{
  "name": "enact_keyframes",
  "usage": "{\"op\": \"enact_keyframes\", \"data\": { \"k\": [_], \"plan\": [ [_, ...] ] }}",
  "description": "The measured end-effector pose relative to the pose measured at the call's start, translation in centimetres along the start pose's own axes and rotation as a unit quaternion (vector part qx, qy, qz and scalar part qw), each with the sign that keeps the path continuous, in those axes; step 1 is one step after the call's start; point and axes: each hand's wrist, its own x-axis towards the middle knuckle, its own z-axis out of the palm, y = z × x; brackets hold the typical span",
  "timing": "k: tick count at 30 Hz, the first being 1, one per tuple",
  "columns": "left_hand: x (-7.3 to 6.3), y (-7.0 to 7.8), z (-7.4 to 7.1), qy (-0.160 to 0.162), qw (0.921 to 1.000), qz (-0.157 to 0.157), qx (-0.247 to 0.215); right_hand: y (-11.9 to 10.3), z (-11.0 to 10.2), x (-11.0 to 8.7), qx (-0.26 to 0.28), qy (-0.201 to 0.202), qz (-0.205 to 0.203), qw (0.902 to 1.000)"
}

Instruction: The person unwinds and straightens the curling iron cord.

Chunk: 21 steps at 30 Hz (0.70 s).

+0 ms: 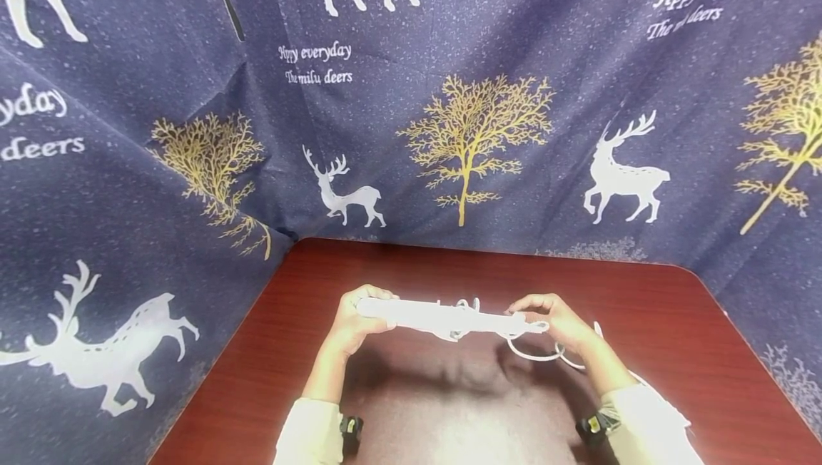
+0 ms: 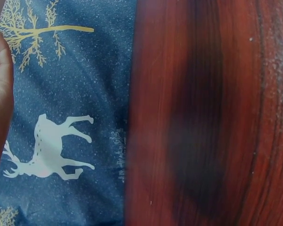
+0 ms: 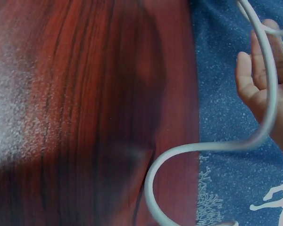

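A long white bar with a cord, which looks like a power strip [image 1: 424,315], is held up level above the table; glare washes out its details. My left hand [image 1: 359,319] grips its left end, thumb on the near side and fingers behind. At the right end, where the white cord [image 1: 536,358] comes off, my right hand [image 1: 557,319] pinches the strip with its fingertips. In the right wrist view the cord [image 3: 271,89] loops in front of the palm, and several fingers [image 3: 258,68] extend loosely. Only an edge of the left hand [image 2: 2,80] shows in the left wrist view.
Below lies a reddish-brown wooden table [image 1: 244,386] with a bright glare patch near its front. A blue cloth [image 1: 411,44] printed with deer and trees hangs behind and at both sides. The cord's slack trails past the right forearm.
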Motion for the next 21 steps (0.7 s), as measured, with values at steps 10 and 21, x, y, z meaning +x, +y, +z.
{"op": "enact_keyframes", "data": {
  "k": [10,21],
  "plan": [
    [-0.2,-0.1,0.0,0.001,1.0,-0.002,0.007,-0.5,0.3,-0.3,-0.03,0.063,-0.005,0.9975],
    [-0.3,-0.4,-0.1,-0.003,0.9995,-0.008,0.029,-2.1,-0.9,0.9,-0.043,0.097,-0.024,0.994]
  ]
}}
